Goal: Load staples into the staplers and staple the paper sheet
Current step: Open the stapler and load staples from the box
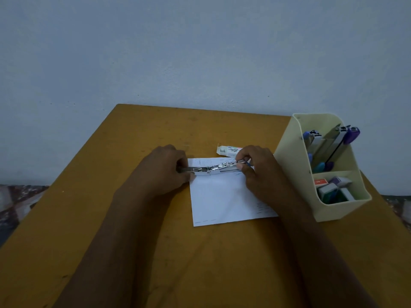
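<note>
A metal stapler (213,169) lies swung wide open, almost flat, over the top edge of a white paper sheet (224,201) on the table. My left hand (169,170) grips its left end. Its right end, where a bit of blue plastic shows, is pinched by my right hand (255,172). A small white staple box (229,151) lies just behind the stapler, partly hidden by my right fingers. Whether staples sit in the stapler's channel cannot be seen.
A cream desk organiser (295,156) stands at the right of the brown table (111,207); its back compartment holds more staplers (333,143) with blue and purple parts, its front one small boxes (331,190). A pale wall rises behind the table.
</note>
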